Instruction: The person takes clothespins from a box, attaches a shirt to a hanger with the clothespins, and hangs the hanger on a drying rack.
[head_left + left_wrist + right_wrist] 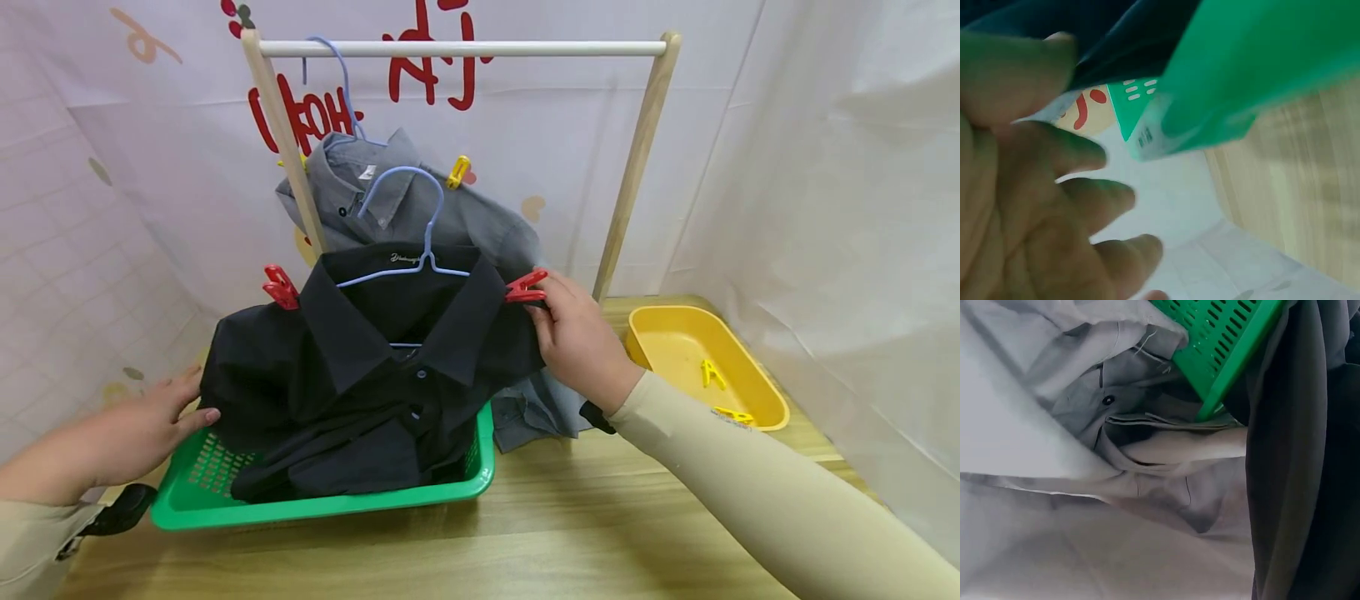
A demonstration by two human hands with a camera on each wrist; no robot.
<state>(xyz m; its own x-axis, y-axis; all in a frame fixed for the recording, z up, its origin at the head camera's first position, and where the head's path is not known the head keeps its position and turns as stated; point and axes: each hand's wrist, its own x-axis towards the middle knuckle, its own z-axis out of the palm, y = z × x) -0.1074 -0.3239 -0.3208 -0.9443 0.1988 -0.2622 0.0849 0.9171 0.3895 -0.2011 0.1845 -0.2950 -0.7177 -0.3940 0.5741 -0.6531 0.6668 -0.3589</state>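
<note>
A black collared shirt (360, 417) lies on and in a green basket (322, 505), with a light-blue hanger (429, 237) inside its collar. Red clothespins clip both shoulders, the left one (281, 287) and the right one (527, 286). My left hand (153, 425) rests at the shirt's left side by the basket. In the left wrist view its fingers (1100, 206) are spread and fairly straight, the thumb against dark cloth. With thumb and fingers, my right hand (581, 337) grips the right shoulder beside the clothespin; dark cloth (1294, 456) hides those fingers in the right wrist view.
Behind stands a rack with a white rail (487, 49) and wooden posts. A grey shirt (480, 217) hangs there on a blue hanger, with yellow clothespins (457, 172) at its shoulders. On the right, a yellow tray (675, 333) holds loose yellow clothespins (711, 374).
</note>
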